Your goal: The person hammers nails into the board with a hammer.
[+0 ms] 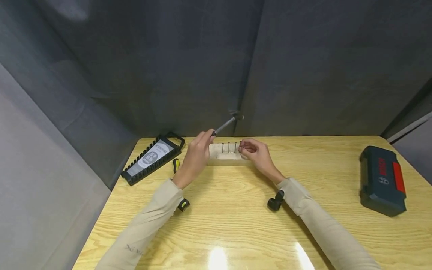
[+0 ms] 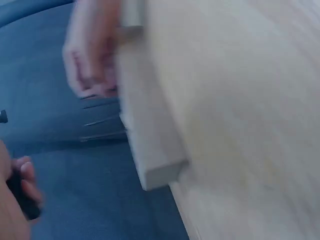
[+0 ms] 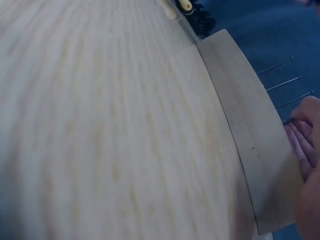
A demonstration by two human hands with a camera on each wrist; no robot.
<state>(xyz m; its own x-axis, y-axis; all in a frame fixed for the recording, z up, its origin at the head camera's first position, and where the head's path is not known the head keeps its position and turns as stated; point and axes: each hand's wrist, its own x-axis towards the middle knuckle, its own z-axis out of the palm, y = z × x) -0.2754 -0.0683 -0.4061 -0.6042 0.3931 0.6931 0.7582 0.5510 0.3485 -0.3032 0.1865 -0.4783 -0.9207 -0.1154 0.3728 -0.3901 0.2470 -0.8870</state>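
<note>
A pale wooden block (image 1: 222, 162) lies near the table's far edge, with three nails (image 1: 228, 147) standing upright in its top. My left hand (image 1: 197, 155) grips a hammer (image 1: 225, 125) by its dark handle. The hammer's head is raised above and behind the block. At the block's right part, my right hand (image 1: 258, 153) pinches another nail (image 3: 288, 121) between thumb and fingers, mostly hidden by them. In the left wrist view, blurred, the block (image 2: 150, 120) and both hands show; only the dark handle end (image 2: 22, 197) is clear in the left hand.
To the left lies a black wrench rack (image 1: 148, 159) with a grey label, and beside it a small yellow-and-black tool (image 1: 176, 165). A dark blue case (image 1: 381, 180) with a red panel stands at the right. Dark curtain (image 1: 189, 67) hangs behind the table.
</note>
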